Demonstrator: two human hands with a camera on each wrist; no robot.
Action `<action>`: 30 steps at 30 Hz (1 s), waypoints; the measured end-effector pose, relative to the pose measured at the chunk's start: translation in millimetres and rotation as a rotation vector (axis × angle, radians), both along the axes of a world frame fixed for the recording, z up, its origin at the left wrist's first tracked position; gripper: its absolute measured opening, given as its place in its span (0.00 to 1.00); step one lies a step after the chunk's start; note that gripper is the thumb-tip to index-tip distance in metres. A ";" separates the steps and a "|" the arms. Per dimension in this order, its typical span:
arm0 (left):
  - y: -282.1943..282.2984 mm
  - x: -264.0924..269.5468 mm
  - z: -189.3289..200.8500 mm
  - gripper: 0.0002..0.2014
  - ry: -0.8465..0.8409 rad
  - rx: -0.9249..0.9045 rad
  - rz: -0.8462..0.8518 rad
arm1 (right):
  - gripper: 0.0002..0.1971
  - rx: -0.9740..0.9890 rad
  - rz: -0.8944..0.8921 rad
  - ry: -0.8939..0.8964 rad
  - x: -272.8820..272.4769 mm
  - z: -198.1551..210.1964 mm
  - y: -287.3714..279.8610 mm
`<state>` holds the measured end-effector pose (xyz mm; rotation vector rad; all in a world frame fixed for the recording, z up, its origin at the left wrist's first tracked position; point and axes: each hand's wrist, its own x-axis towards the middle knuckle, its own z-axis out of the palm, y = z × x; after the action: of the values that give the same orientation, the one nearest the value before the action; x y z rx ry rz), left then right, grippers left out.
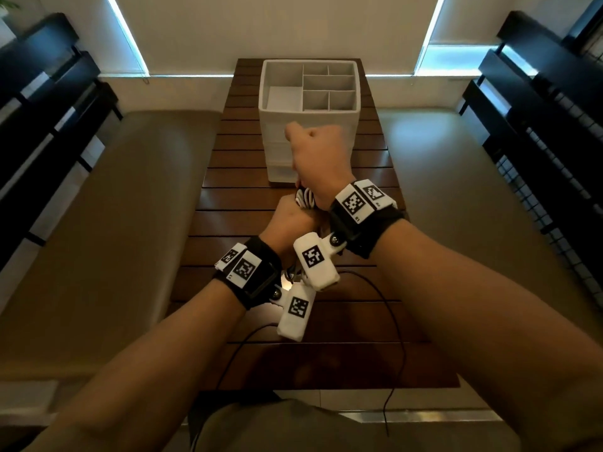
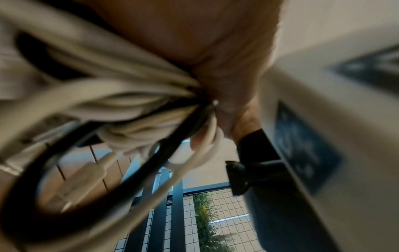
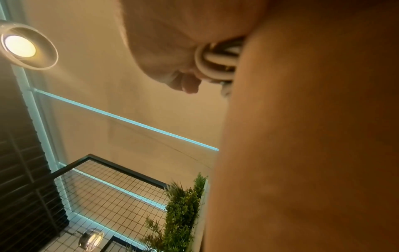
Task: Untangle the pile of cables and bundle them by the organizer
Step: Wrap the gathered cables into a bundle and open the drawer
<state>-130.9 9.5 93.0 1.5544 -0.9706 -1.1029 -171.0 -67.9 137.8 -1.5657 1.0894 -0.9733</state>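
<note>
A bundle of white and black cables (image 1: 305, 199) is gathered between my two hands over the wooden table. My left hand (image 1: 288, 220) grips it from below; in the left wrist view the cable loops (image 2: 134, 95) pinch together inside that hand (image 2: 220, 81), and a white plug (image 2: 90, 172) dangles. My right hand (image 1: 318, 148) is a fist just above, in front of the white organizer (image 1: 277, 141). In the right wrist view white cable loops (image 3: 218, 63) sit between its curled fingers (image 3: 168, 51) and palm. The organizer's compartments look empty.
The slatted wooden table (image 1: 248, 177) is narrow, with beige cushioned benches on the left (image 1: 98, 223) and right (image 1: 473, 190). A thin black wire (image 1: 390, 308) trails off the table's near edge. Dark slatted screens stand at both sides.
</note>
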 end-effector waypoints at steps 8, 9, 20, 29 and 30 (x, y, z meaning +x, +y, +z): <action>3.3 16.4 7.5 0.09 0.232 -0.124 -0.007 | 0.23 0.161 0.163 -0.315 -29.8 7.8 -5.2; 2.0 21.8 8.8 0.08 0.278 -0.139 0.018 | 0.27 0.187 0.216 -0.261 -35.4 -4.5 -4.3; -12.3 34.0 1.5 0.09 0.434 -0.147 0.009 | 0.09 0.596 0.784 -0.211 -62.3 -77.9 41.9; -18.7 28.6 -19.5 0.16 0.458 -0.048 0.064 | 0.05 0.567 0.531 -0.102 -53.3 -100.4 53.5; -19.5 29.5 -22.0 0.16 0.456 -0.039 0.057 | 0.06 0.577 0.516 -0.126 -52.7 -104.0 55.0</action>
<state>-101.4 -10.0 71.0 1.2148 -0.6293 -1.3141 -223.7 -12.9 33.8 -1.1919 0.7294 -0.3535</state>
